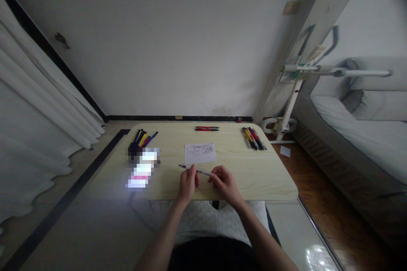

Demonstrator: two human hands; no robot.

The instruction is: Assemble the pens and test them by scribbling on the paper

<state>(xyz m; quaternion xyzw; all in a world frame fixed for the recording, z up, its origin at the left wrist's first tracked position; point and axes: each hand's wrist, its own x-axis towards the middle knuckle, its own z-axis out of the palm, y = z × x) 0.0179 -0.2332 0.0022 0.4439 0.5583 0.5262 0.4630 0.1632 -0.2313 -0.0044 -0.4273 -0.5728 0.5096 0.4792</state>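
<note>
The left hand (188, 183) is closed on a thin pen-like rod (203, 172), thumb laid over its middle, and from where I sit I see the dark end poking out past the fingers on that hand's outer side. The right hand (225, 182) has its fingertips pinched at the other end, so the rod runs between the two hands, sloping slightly toward me on the right. I can't tell whether it is a whole pen or only a refill.

Just beyond the hands I have a white sheet of paper (200, 153) with dark scribbles, denser on its right half. Farther out, past the paper, two red-and-dark pens (206, 128) lie side by side. Beyond the right hand and off to its right, a row of pens (254, 139) in yellow, red, black and silver lies close together, well apart from the fingers. Out to the left of the left hand I see a looser pile of pens (140, 139), dark, yellow, red and blue, and nearer than that pile a bright pixelated patch (143, 169) that I can't make out. Both hands are over the near part of the pale wooden table (270, 173).
</note>
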